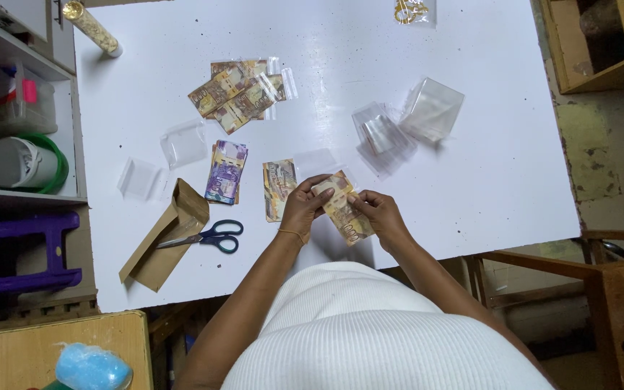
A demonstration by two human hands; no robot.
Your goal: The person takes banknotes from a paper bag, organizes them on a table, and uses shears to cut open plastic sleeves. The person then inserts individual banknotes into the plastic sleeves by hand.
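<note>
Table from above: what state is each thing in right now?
Left hand: gripping banknote.
Right hand: gripping banknote.
Banknote: held above the table.
Scissors: closed, lying flat.
Brown envelope: flap open.
Purple notes: stacked.
Bagged notes: fanned in clear bags.
Empty clear bags: loosely piled.

A white table (471,166) stands between grey shelving (74,144) and a wooden crate (565,50).

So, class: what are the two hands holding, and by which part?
A brownish paper banknote: left hand grips its upper end, right hand its middle edge.
</note>
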